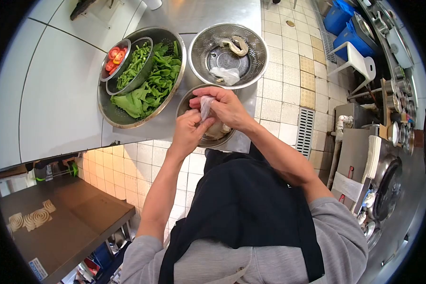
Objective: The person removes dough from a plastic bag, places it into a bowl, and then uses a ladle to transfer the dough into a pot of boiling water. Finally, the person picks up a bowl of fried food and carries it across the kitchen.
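Observation:
Both hands meet above a small metal bowl [232, 137] at the counter's front edge. Between them hangs a thin, translucent whitish piece [206, 107]; I cannot make out its kind. My left hand [189, 127] pinches its lower part, with the thumb pointing right. Fingers bent, my right hand [226, 106] grips its upper part. Pale pieces in liquid show partly in the bowl, mostly hidden by my hands. Just behind stands a perforated metal colander [262, 66], holding a long curled pale piece [240, 46] and a crumpled translucent white piece [225, 75].
At left, a large metal bowl [105, 111] holds leafy greens [161, 83], a bowl of cut green pieces [136, 64] and a small bowl of sliced tomatoes [114, 59]. A white chair [357, 61] and a floor drain [306, 130] are to the right.

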Motion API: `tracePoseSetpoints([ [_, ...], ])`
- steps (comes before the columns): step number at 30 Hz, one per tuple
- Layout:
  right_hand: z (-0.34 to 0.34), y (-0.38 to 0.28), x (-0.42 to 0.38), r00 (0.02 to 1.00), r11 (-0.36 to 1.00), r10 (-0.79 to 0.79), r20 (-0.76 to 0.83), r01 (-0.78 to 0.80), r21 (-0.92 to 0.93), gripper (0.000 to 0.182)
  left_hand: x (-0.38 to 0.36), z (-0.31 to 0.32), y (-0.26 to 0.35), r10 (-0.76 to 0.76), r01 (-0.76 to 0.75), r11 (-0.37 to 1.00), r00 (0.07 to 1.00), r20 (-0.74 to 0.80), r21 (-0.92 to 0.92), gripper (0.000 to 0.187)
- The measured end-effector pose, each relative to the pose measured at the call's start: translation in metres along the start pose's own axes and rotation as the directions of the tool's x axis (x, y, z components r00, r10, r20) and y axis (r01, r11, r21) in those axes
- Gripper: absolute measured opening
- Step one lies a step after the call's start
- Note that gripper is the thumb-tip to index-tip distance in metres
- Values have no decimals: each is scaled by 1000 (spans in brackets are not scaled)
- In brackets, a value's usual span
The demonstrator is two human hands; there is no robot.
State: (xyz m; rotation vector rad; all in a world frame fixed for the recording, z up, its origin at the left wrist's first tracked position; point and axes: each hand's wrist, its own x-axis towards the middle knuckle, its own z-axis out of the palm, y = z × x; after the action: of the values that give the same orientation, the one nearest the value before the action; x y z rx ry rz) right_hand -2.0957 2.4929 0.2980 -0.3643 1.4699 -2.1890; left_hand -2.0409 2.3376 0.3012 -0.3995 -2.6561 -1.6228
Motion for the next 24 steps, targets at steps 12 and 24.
tracePoseSetpoints([
  [12,-10,-67,3,993,838,-116,11,104,-536,40,12,-13,14,-115,96,987,983,-141,-130,9],
  [24,-31,-43,-8,957,799,-276,-90,177,-574,20,12,-9,38,-309,107,745,930,-199,-659,35],
])
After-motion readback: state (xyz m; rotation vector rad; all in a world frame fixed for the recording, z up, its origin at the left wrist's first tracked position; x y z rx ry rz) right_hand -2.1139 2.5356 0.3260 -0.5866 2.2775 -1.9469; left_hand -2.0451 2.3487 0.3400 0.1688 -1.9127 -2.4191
